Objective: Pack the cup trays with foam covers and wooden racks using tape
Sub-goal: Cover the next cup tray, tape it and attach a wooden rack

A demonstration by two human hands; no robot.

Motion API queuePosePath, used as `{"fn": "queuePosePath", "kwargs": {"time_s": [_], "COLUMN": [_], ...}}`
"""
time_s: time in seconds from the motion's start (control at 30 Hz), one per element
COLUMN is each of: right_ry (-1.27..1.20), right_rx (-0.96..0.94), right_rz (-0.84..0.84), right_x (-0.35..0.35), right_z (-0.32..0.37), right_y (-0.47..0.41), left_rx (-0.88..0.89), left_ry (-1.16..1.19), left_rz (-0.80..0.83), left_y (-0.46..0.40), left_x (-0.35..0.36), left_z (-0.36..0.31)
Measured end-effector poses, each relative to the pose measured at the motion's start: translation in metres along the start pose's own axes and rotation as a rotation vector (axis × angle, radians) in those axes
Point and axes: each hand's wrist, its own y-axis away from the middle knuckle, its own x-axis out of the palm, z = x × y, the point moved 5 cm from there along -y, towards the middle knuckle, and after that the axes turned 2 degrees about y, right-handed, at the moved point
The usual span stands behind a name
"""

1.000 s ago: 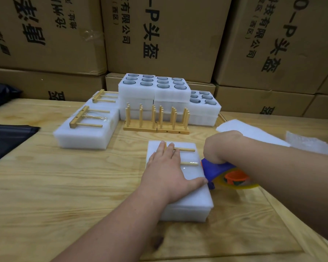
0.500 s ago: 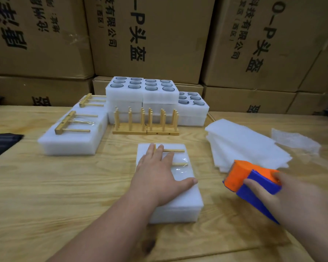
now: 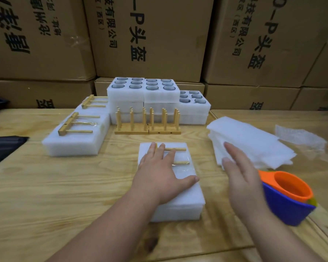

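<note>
White foam pack (image 3: 180, 201), taped wooden rack (image 3: 178, 156)

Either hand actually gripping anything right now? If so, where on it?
No grip. Left hand lies flat, fingers straight, pressing the top of the foam pack over the wooden rack. Right hand is open, beside the tape dispenser.

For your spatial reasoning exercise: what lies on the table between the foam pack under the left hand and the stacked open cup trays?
In the head view, two upright wooden racks stand side by side there.
</note>
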Motion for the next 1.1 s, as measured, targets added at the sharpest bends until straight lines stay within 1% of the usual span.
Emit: {"fn": "queuePosePath", "kwargs": {"time_s": [0.07,0.13,0.23,0.33,0.4,0.53,0.63,0.77,0.9,1.0,1.03,1.1], "right_ry": [-0.205,-0.266,-0.21,-0.124,-0.139,-0.274,-0.367,-0.504,-0.598,-0.662,-0.646,-0.568], "right_rx": [0.101,0.079,0.008,-0.128,-0.146,0.001,0.166,0.331,0.388,0.421,0.427,0.42], "right_rz": [0.103,0.195,0.224,0.234,0.278,0.4,0.424,0.476,0.474,0.478,0.489,0.46], "right_x": [0.032,0.05,0.064,0.065,0.068,0.077,0.081,0.086,0.091,0.093,0.093,0.091], "right_z": [-0.006,-0.01,-0.023,-0.03,-0.029,-0.037,-0.045,-0.051,-0.051,-0.053,-0.055,-0.058], "right_y": [-0.002,0.002,0.01,0.018,0.019,0.02,0.019,0.018,0.015,0.013,0.013,0.012], "left_rx": [0.001,0.0,0.0,0.002,0.001,-0.001,-0.005,-0.007,0.003,0.036,0.041,0.033], "left_ry": [-0.007,-0.009,-0.011,-0.028,-0.038,-0.054,-0.051,-0.052,-0.086,-0.147,-0.165,-0.196], "left_rz": [-0.006,-0.011,-0.02,-0.016,-0.012,-0.006,0.003,0.011,0.012,0.041,0.058,0.097], "left_y": [0.0,-0.001,-0.001,-0.002,-0.002,-0.002,-0.001,-0.001,0.0,0.001,0.0,-0.001], "left_x": [0.0,0.0,0.001,0.002,0.002,0.001,0.001,0.001,0.002,0.003,0.003,0.003], "left_z": [0.0,0.0,0.0,-0.001,-0.001,-0.002,-0.003,-0.004,-0.004,-0.006,-0.006,-0.007]}}
